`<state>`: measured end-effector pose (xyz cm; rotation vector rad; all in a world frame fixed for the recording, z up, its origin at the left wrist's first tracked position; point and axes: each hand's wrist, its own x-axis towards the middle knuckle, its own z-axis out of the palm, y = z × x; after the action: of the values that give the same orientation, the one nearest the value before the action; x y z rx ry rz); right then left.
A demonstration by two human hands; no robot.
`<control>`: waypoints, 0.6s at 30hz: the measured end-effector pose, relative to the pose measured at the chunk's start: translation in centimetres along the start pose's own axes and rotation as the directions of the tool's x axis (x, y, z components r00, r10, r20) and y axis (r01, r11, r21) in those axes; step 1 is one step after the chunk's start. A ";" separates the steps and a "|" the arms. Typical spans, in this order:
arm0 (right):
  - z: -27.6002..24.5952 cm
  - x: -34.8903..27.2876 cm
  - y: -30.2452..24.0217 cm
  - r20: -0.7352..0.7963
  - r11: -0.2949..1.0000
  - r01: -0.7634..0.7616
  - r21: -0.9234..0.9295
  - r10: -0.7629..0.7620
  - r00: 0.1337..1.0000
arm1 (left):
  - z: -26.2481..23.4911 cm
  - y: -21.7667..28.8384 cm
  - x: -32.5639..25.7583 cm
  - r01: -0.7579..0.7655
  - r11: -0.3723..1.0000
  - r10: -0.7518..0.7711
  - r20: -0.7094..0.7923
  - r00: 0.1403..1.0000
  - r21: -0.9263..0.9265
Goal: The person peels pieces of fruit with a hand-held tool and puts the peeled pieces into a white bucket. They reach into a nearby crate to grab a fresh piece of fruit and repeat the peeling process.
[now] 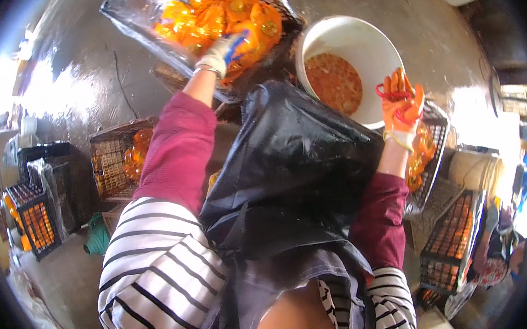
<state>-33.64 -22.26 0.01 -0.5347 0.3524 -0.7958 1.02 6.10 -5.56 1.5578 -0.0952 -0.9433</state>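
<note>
My left hand [225,53], in a white glove with blue fingers, reaches into a black crate [147,46] lined with clear plastic. Its fingers stretch over shiny orange bell peppers [212,17] and appear to touch one. My right hand [400,111], in an orange-coated glove, is raised palm up at the near right rim of a white bucket [383,54]. Red loop handles, which look like those of scissors [394,94], sit around its fingers; the blades cannot be made out. Reddish-orange mush [334,83] with pale bits lies in the bucket.
Another crate of orange peppers [420,155] stands below my right hand. A brown crate [108,165] with some peppers is left of my left arm. Stacked crates [452,243] stand at the right, more [36,220] at the left. A black apron [288,169] covers my lap. The grey floor [95,78] looks wet.
</note>
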 end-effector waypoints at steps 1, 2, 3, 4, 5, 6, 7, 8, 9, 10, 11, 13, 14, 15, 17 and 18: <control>1.7 -0.2 0.3 -0.099 0.998 -0.066 -0.003 0.065 0.993 | -1.2 -0.7 0.3 -0.088 0.825 0.115 0.013 0.993 -0.558; 1.8 -0.6 0.2 -0.047 0.997 -0.071 -0.008 0.070 0.996 | -1.0 -0.4 0.2 -0.067 0.745 0.147 0.066 0.987 -0.664; 1.4 -1.0 0.0 -0.050 0.998 -0.057 -0.008 0.057 0.997 | -0.5 1.1 -0.2 -0.042 0.654 0.191 0.111 0.975 -0.755; 1.0 -1.4 -0.1 -0.064 0.993 -0.042 -0.111 0.035 0.997 | 0.8 2.0 -0.5 -0.030 0.686 0.162 0.112 0.980 -0.727; 1.0 -1.4 0.0 -0.065 0.979 -0.031 -0.201 0.018 0.998 | 2.3 3.2 -1.1 -0.036 0.720 0.143 0.098 0.985 -0.693; 2.3 -0.9 0.7 -0.147 0.965 -0.111 -0.238 0.077 0.986 | 2.0 3.4 -1.3 -0.110 0.773 0.192 0.065 0.979 -0.625; 1.8 -0.7 0.6 -0.143 0.966 -0.098 -0.237 0.065 0.988 | 4.7 4.0 -1.9 -0.200 0.812 0.256 0.027 0.966 -0.548; 2.1 -0.1 1.7 -0.082 0.926 -0.125 -0.357 0.102 0.991 | 4.8 3.8 -1.0 -0.442 0.838 0.469 0.010 0.883 -0.319; 1.6 0.2 2.1 -0.051 0.869 -0.131 -0.478 0.122 0.991 | 6.3 4.2 -0.8 -0.578 0.816 0.576 0.060 0.815 0.016; 0.9 0.2 2.7 -0.018 0.871 -0.142 -0.470 0.152 0.988 | 7.9 4.7 -0.8 -0.665 0.666 0.674 0.109 0.731 0.338; -0.3 0.0 2.6 0.000 0.871 -0.146 -0.469 0.166 0.986 | 11.1 6.2 -2.2 -0.601 0.431 0.692 0.182 0.699 0.673; -0.5 0.1 3.4 0.057 0.842 -0.214 -0.496 0.277 0.959 | 14.5 6.1 -2.1 -0.569 0.506 0.619 0.187 0.763 0.648; -1.5 0.1 3.2 0.051 0.809 -0.265 -0.525 0.341 0.939 | 17.5 6.2 -3.8 -0.536 0.692 0.554 0.120 0.824 0.484; -0.5 -0.1 3.6 0.027 0.783 -0.343 -0.519 0.416 0.909 | 17.9 4.9 -2.7 -0.509 0.832 0.511 0.055 0.858 0.219; -0.1 -0.4 4.3 -0.016 0.734 -0.392 -0.554 0.462 0.887 | 19.5 3.2 -2.0 -0.308 0.896 0.314 -0.034 0.949 -0.319; -0.8 -0.4 4.2 -0.027 0.739 -0.389 -0.550 0.449 0.893 | 19.9 3.0 -2.1 -0.294 0.894 0.319 0.021 0.947 -0.337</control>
<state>-31.82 -19.79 -2.99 -0.9898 0.5834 -0.2048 -11.04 -9.26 -0.22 1.1539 -0.2198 -0.7232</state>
